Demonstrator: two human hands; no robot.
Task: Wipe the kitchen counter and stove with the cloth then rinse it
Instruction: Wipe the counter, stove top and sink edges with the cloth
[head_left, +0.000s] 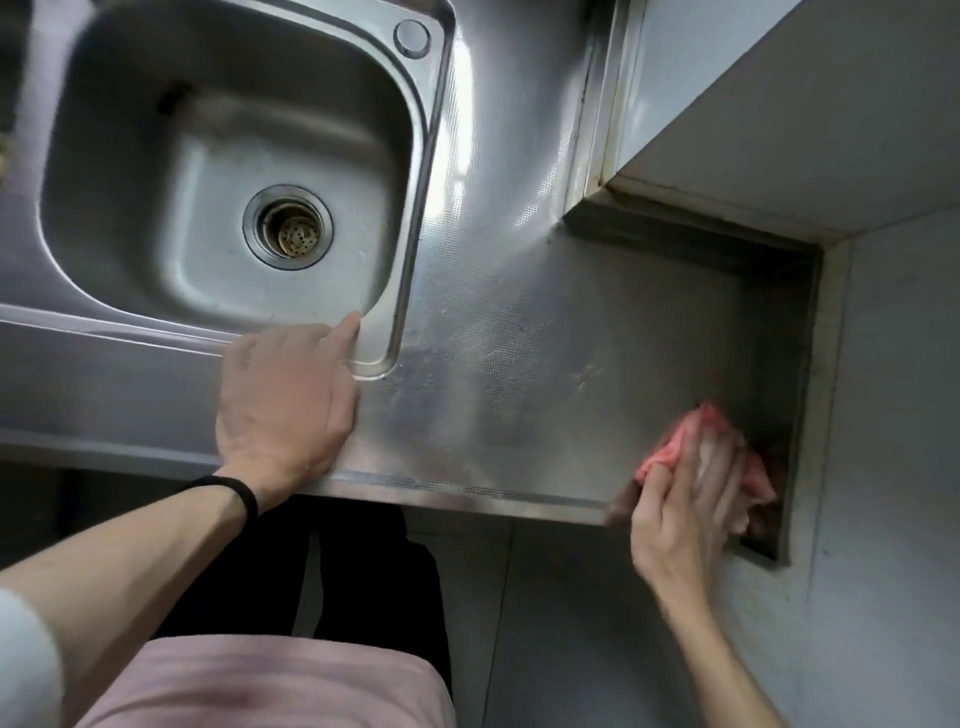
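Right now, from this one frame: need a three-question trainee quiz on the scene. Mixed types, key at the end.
1. Fill in: the right hand presses the crumpled pink cloth onto the ____ end of the brushed steel counter, by the wall.
2. Where does the left hand rest?
A) on the counter at the near right corner of the stainless steel sink basin
B) on the drain strainer
C) on the cloth
3. True or false: dishes are stacked in the sink basin.

Key: 1 right; 2 A; 3 false.
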